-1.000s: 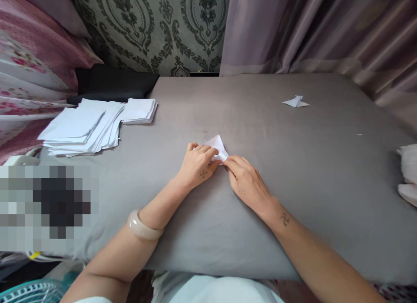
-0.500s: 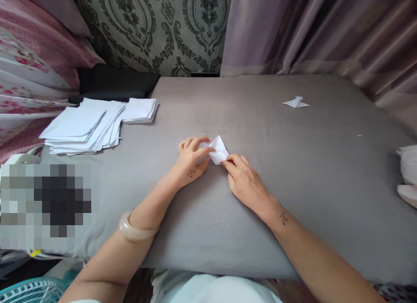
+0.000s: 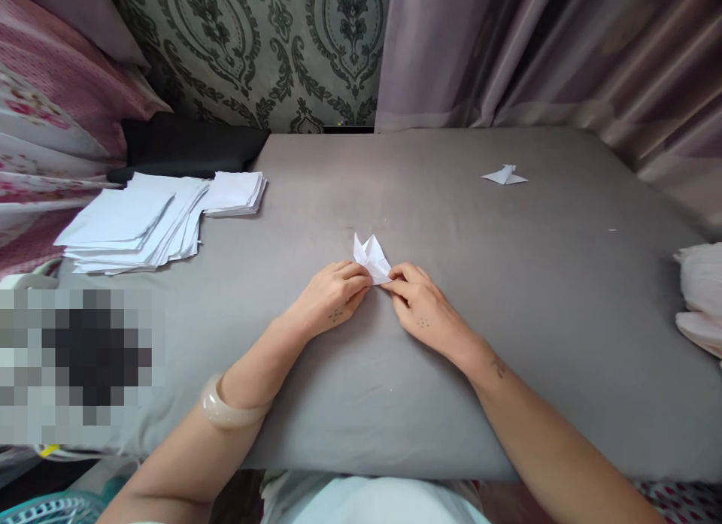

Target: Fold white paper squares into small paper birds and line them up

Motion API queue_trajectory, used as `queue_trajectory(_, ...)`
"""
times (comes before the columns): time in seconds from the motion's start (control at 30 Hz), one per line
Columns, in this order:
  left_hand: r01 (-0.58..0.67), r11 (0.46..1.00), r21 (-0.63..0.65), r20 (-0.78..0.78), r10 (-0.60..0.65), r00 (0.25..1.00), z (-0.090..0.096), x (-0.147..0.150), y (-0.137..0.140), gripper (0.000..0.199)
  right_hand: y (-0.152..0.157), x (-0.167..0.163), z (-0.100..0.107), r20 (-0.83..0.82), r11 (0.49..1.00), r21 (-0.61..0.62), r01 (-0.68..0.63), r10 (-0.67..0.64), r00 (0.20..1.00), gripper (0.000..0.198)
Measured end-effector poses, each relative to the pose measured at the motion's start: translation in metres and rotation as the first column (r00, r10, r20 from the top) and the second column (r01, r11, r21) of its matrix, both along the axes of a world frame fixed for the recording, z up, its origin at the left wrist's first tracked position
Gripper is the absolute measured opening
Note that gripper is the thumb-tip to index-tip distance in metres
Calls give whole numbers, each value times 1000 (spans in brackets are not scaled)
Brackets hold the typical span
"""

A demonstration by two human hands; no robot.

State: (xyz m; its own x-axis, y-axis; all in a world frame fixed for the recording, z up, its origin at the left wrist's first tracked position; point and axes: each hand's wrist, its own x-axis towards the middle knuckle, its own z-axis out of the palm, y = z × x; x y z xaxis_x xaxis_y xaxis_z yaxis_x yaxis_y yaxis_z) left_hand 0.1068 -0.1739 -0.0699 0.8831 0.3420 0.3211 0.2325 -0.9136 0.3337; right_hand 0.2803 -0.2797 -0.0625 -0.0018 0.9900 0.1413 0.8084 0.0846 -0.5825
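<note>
A small folded white paper point(image 3: 373, 259) with two raised points is held between my hands over the middle of the grey cloth. My left hand point(image 3: 337, 292) pinches its lower left edge, fingers closed. At the lower right corner, my right hand point(image 3: 423, 302) grips the paper between thumb and fingers. The fingertips partly cover the paper's lower edge. Farther back on the right lies another folded white paper point(image 3: 505, 175) with pointed wings, touched by neither hand.
Stacks of white paper sheets point(image 3: 121, 219) and a smaller stack point(image 3: 234, 192) lie at the left. Behind them is a black cushion-like item point(image 3: 192, 144). Whitish fabric point(image 3: 702, 291) sits at the right edge. The grey cloth surface point(image 3: 361, 404) ends before my body.
My left hand has moved from the paper's upper left side to its lower left edge and closed on it. The paper now shows two upright points. My right hand keeps its hold.
</note>
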Motion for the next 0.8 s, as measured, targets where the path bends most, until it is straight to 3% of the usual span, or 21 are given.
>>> queue_trajectory(0.17, 22, 1000, 8, -48, -22, 999, 8, -1, -1, 29, 0, 20, 6, -118, 996, -93, 8, -19, 993, 36)
queue_trajectory(0.53, 18, 997, 78, -111, -9, 994, 7, -1, -4, 31, -1, 38, 14, -153, 971, -239, -2, -36, 988, 39)
queue_trajectory(0.8, 38, 999, -6, -145, -38, 989, 11, 1, -9, 34, -1, 47, 16, -229, 960, -280, -23, -44, 972, 37)
